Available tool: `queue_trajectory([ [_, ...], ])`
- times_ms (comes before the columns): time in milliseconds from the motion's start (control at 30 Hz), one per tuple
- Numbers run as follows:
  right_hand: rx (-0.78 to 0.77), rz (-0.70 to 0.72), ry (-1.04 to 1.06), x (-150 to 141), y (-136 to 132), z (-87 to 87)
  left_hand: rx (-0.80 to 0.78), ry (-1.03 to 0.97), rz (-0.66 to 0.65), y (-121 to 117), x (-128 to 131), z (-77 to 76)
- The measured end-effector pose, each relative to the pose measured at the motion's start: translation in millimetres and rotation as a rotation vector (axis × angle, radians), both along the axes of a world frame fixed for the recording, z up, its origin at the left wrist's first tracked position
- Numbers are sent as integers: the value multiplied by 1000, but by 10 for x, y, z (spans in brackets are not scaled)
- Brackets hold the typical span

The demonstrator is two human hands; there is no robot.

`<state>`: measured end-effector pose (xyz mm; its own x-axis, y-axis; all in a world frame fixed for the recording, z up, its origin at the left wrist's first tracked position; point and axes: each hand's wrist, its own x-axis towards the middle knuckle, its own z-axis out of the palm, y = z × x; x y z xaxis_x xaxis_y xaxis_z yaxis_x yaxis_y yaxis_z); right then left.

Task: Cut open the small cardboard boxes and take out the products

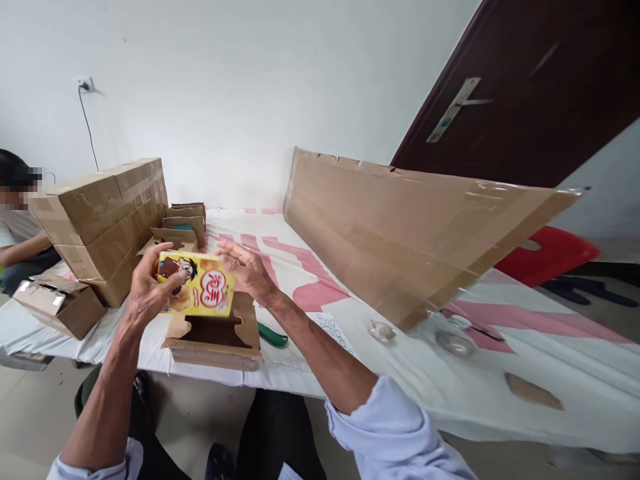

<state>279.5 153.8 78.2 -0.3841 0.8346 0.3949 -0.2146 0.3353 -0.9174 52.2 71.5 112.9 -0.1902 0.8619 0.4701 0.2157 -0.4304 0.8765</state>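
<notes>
My left hand (154, 283) is closed on the left end of a yellow snack box (197, 285) with a cartoon figure and red lettering. Fingers of my right hand (247, 268) grip the box's upper right corner; part of that grip is hidden. Just below, an open cardboard carton (214, 357) sits at the table's front edge, its inside dark. A green-handled tool (273, 335) lies against the carton's right side, its other end out of sight.
Sealed cartons (103, 213) are stacked at left, with open cartons (185, 223) behind my hands. A small carton (59, 303) stands front left, near a seated person (23, 227). A large cardboard panel (385, 233) rises at right; tape rolls (456, 343) lie before it.
</notes>
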Motion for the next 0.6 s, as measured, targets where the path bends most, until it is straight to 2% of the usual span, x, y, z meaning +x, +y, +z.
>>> queue_trajectory([
  [67,27,-70,41,-16,6,-20,108,-246,127,20,62,34],
  [100,28,-60,46,-47,-20,-36,155,-366,164,29,105,44],
  [167,28,17,51,-154,-123,-62,202,-539,174,43,210,55],
  [233,51,52,102,-284,-249,-52,190,-600,146,52,310,56],
  [333,126,-9,186,-409,-329,43,142,-537,111,69,343,55],
  [433,162,-34,179,-417,-185,127,58,-386,55,138,188,47],
  [500,136,-32,154,-408,-4,103,-38,-293,27,228,37,12],
  [600,43,-25,92,-434,256,-59,-202,-201,17,385,-148,-113],
])
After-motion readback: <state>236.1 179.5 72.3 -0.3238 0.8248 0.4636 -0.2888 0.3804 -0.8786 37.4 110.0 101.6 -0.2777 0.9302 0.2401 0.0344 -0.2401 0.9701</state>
